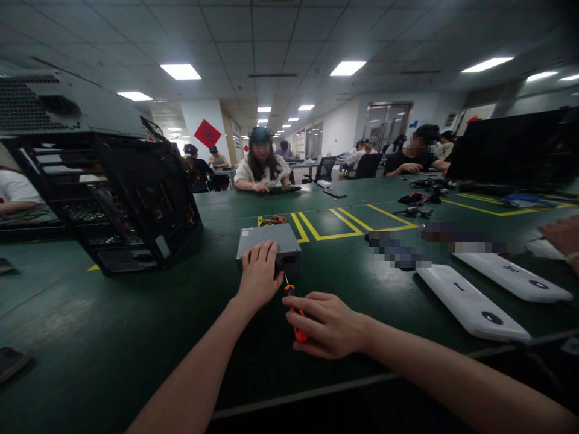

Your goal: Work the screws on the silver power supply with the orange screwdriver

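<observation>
A grey computer power supply (265,235) lies on the green table, its socket side facing me and a bundle of coloured cables (274,220) behind it. My left hand (260,271) grips it, fingers over the top and thumb down the near face. In my right hand (328,322) is an orange-and-black screwdriver (298,323), held by the handle. Its thin shaft points up at the near face of the power supply, close to my left thumb. Whether the tip sits in a screw is too small to tell.
An open black computer case (131,205) stands at left, with another grey power supply (67,105) on top. White devices (470,301) lie at right, near another person's hand (561,232). Cables (420,193) and yellow tape lines (316,226) are farther back. Across the table sits a person (261,166).
</observation>
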`<state>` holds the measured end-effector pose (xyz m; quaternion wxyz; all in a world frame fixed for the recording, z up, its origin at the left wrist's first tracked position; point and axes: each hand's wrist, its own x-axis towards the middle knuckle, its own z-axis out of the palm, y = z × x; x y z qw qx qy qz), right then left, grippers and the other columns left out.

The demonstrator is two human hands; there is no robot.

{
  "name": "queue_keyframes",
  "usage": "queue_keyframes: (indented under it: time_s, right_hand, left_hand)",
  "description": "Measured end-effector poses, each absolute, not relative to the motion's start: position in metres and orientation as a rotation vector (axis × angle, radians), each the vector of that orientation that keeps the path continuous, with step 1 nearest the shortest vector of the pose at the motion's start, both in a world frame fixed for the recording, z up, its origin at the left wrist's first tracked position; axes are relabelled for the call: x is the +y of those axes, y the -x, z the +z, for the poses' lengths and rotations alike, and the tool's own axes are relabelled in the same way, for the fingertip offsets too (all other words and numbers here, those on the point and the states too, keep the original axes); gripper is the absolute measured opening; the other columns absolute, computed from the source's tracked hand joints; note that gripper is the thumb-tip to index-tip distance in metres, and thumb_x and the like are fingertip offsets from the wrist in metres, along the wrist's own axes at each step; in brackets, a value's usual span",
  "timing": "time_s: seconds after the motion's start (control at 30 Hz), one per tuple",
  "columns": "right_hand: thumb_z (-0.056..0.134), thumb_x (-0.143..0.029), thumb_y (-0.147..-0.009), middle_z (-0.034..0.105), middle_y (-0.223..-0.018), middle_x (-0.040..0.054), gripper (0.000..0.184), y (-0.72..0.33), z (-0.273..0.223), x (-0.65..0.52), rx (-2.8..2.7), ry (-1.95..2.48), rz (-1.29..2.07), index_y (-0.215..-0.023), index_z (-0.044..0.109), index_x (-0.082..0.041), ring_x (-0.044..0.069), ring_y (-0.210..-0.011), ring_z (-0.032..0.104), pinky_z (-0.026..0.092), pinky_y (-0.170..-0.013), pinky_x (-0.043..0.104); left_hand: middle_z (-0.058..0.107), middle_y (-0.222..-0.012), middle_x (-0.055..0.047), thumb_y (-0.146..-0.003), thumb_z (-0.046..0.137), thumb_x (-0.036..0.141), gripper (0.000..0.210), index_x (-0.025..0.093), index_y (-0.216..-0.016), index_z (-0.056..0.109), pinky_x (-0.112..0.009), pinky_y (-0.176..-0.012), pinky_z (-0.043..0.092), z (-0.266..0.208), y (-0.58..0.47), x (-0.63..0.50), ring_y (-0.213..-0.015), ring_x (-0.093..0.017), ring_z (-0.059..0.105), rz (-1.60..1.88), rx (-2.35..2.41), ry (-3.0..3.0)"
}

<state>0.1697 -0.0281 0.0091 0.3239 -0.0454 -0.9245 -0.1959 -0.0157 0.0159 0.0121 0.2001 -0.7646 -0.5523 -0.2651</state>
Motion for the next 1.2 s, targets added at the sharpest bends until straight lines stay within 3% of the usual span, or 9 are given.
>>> queue_keyframes:
  time_s: [0.13,0.3,0.43,0.67,0.87,1.03,1.2]
  right_hand:
    - [0.047,-0.04,-0.086,0.06,-0.104,0.0161,0.035,-0.1691,0.009,-0.0276,-2.404,0.136,-0.439,-0.1,0.05,-0.008,0.018,-0.084,0.06,0.05,-0.069,0.027]
    - [0.039,-0.035,-0.088,0.058,-0.105,0.0179,0.037,-0.1691,0.0128,-0.0295,-2.442,0.133,-0.458,-0.114,0.046,-0.01,0.022,-0.093,0.059,0.05,-0.071,0.032]
    - [0.044,-0.033,-0.087,0.06,-0.105,0.0172,0.031,-0.1691,0.0119,-0.029,-2.422,0.11,-0.502,-0.107,0.049,-0.01,0.02,-0.085,0.061,0.05,-0.066,0.03]
    - [0.047,-0.041,-0.086,0.059,-0.103,0.0185,0.039,-0.1689,0.011,-0.0275,-2.389,0.13,-0.321,-0.106,0.044,-0.008,0.018,-0.086,0.06,0.05,-0.069,0.028]
    - [0.048,-0.032,-0.086,0.059,-0.104,0.0159,0.03,-0.1685,0.0133,-0.0306,-2.416,0.091,-0.594,-0.109,0.05,-0.013,0.018,-0.086,0.059,0.048,-0.066,0.029]
    - [0.048,-0.031,-0.086,0.062,-0.098,0.0161,0.025,-0.1699,0.0145,-0.0312,-2.331,0.13,-0.567,-0.098,0.05,-0.01,0.016,-0.077,0.06,0.048,-0.063,0.028]
    - [0.049,-0.027,-0.085,0.057,-0.103,0.0177,0.022,-0.1729,0.0112,-0.0306,-2.294,0.205,-0.613,-0.104,0.048,-0.016,0.017,-0.078,0.059,0.048,-0.063,0.028]
  left_hand:
    - [0.044,-0.131,-0.012,-0.072,0.055,0.027,0.058,0.016,-0.127,0.039,-0.044,-0.098,0.026,0.0124,0.0159,0.016,-0.12,-0.027,0.036,-0.738,-1.542,2.141]
    - [0.044,-0.131,-0.012,-0.072,0.054,0.028,0.059,0.015,-0.127,0.039,-0.044,-0.098,0.026,0.0115,0.0161,0.0158,-0.12,-0.027,0.035,-0.732,-1.55,2.134]
    - [0.043,-0.132,-0.012,-0.073,0.053,0.028,0.056,0.016,-0.127,0.04,-0.044,-0.099,0.026,0.011,0.0159,0.0158,-0.12,-0.027,0.035,-0.74,-1.546,2.133]
    - [0.043,-0.131,-0.012,-0.073,0.053,0.027,0.058,0.016,-0.128,0.038,-0.044,-0.098,0.026,0.012,0.0158,0.0156,-0.12,-0.027,0.035,-0.739,-1.556,2.145]
    - [0.044,-0.131,-0.013,-0.074,0.052,0.026,0.057,0.016,-0.127,0.038,-0.044,-0.098,0.025,0.0125,0.0155,0.0143,-0.12,-0.027,0.035,-0.744,-1.546,2.145]
    - [0.043,-0.132,-0.012,-0.074,0.053,0.027,0.057,0.016,-0.128,0.038,-0.044,-0.098,0.026,0.0129,0.0158,0.0141,-0.12,-0.027,0.035,-0.742,-1.552,2.148]
    - [0.043,-0.131,-0.012,-0.074,0.052,0.027,0.057,0.015,-0.128,0.037,-0.044,-0.098,0.026,0.0125,0.0164,0.0146,-0.12,-0.027,0.035,-0.731,-1.553,2.15]
